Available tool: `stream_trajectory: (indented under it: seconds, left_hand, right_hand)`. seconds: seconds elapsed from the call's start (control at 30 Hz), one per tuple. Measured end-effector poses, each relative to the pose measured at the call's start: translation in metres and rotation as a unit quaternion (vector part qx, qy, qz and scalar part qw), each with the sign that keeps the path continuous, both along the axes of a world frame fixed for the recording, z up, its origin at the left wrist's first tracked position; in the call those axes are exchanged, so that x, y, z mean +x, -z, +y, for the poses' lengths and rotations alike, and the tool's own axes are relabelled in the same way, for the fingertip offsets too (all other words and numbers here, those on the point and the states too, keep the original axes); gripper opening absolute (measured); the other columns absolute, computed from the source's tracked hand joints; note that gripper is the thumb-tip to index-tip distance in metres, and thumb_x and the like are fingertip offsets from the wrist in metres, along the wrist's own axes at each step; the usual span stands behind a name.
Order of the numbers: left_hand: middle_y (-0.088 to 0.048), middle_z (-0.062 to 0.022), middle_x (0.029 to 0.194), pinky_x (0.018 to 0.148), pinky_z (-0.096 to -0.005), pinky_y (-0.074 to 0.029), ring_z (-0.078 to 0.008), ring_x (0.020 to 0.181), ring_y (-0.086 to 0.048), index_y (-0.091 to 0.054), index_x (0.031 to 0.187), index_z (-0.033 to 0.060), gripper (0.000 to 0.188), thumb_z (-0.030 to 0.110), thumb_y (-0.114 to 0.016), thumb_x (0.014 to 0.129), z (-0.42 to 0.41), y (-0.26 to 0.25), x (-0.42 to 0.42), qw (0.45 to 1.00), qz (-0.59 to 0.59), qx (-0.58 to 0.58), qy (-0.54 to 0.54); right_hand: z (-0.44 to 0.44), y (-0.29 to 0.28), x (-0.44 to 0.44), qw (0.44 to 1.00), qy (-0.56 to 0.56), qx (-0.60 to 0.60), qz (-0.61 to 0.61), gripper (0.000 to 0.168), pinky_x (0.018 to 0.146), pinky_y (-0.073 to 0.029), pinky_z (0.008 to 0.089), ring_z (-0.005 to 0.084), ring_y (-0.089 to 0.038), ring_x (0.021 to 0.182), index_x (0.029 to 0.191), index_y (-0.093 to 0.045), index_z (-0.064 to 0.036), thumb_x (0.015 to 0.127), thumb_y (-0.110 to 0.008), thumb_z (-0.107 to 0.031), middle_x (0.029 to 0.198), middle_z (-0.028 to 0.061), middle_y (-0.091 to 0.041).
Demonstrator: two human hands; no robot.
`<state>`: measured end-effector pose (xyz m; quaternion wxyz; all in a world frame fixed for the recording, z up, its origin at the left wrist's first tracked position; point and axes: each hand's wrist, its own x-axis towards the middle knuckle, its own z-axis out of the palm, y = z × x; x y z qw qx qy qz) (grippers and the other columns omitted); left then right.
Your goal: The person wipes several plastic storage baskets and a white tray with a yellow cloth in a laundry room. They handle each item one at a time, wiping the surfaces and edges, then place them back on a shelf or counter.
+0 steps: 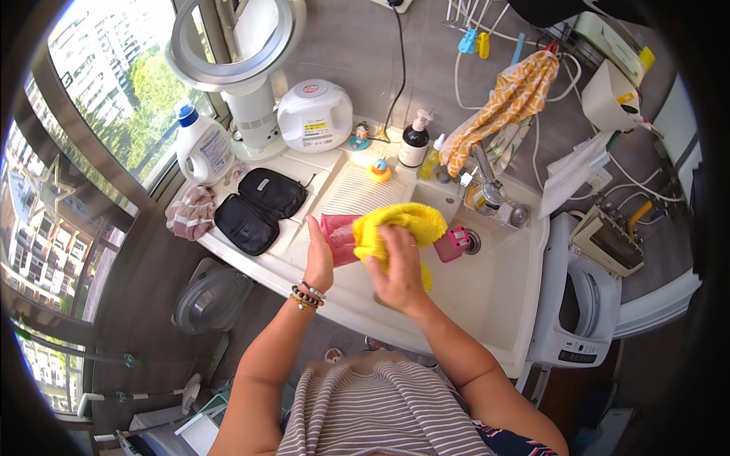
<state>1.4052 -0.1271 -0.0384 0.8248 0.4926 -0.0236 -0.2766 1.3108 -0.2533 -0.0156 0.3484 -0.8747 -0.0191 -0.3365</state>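
Note:
My left hand, with bead bracelets at the wrist, supports the near left end of a pink mesh holder. Its thumb points up along the side and the other fingers are hidden. My right hand grips a fluffy yellow cloth and presses it against the holder's right end, which the cloth covers. Both hands are above the left part of a white sink, by its ribbed washboard. A small pink plastic container lies in the basin beside the drain.
A black zip case lies unfolded at the left, next to a striped cloth. Detergent jugs, a rubber duck and a pump bottle line the back. An orange patterned cloth hangs near the faucet. Rightward stands a washing machine.

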Motion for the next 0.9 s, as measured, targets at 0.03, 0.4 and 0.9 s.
stream_trajectory:
  seconds: [0.03,0.4,0.9]
  left_hand:
    - [-0.060,-0.0120,0.105,0.082,-0.0321,-0.049,-0.0210,0.095,-0.061,-0.050,0.117,0.0002,0.070,0.056,-0.016,0.093,-0.012,-0.002,-0.008,0.999,-0.019,-0.005,0.027]
    - [-0.063,-0.0097,0.088,0.067,-0.0284,-0.055,-0.0156,0.076,-0.064,-0.053,0.106,-0.0043,0.030,0.023,-0.049,0.094,-0.023,-0.002,-0.024,0.927,-0.277,0.119,0.224]
    - [-0.061,-0.0142,0.068,0.053,-0.0310,-0.045,-0.0270,0.057,-0.060,-0.063,0.092,0.0029,0.012,0.008,-0.056,0.084,-0.034,-0.016,-0.057,0.757,-0.593,0.178,-0.208]
  right_hand:
    - [0.015,-0.007,-0.001,0.979,0.074,-0.173,0.074,0.046,0.091,-0.028,0.0605,0.0408,-0.037,0.113,0.124,-0.048,-0.017,0.081,-0.056,-0.031,0.120,0.0159,-0.043]
    - [-0.059,-0.025,0.025,0.926,-0.081,0.074,0.361,0.047,0.084,-0.043,0.0433,0.0308,-0.055,0.101,0.120,-0.052,-0.007,0.093,-0.038,-0.042,0.112,0.0139,-0.057]
    - [-0.002,0.012,0.014,0.548,-0.274,0.790,-0.026,0.045,0.087,-0.047,0.0388,0.0253,-0.055,0.100,0.123,-0.044,-0.005,0.092,-0.039,-0.036,0.113,0.0120,-0.055]
